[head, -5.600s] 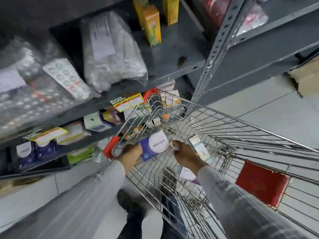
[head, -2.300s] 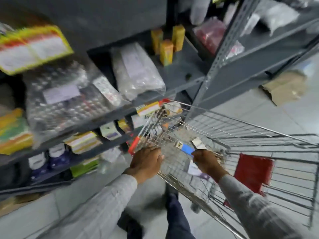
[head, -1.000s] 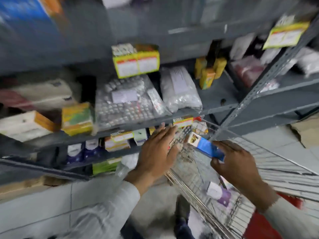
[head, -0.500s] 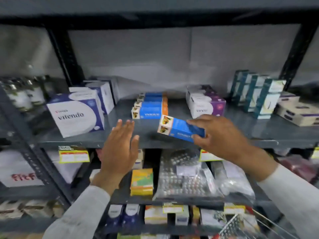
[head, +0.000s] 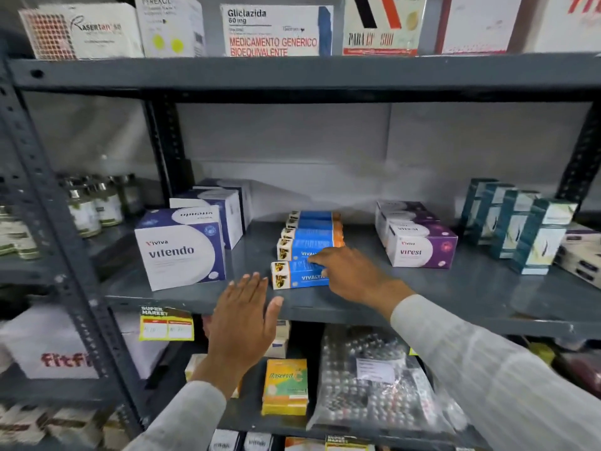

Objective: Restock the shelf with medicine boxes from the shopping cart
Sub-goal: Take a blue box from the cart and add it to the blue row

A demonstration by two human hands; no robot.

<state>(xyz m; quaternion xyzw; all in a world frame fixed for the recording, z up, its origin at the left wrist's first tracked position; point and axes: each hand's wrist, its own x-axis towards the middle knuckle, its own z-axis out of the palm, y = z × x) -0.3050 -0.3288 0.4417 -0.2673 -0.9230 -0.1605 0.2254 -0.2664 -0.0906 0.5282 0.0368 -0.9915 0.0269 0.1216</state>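
Up on the grey metal shelf (head: 455, 297), a slim blue cardboard medicine box (head: 294, 275) lies flat near the front edge, at the head of a row of matching blue boxes (head: 310, 234) running back toward the pale wall. The right hand (head: 354, 275) reaches in palm down, fingers closed on the box's right end. The left hand (head: 242, 323) hovers flat, fingers spread and empty, over the shelf's front edge just left of the box.

The single head-worn view faces the grey shelf (head: 422, 307) straight on, close, looking slightly downward.
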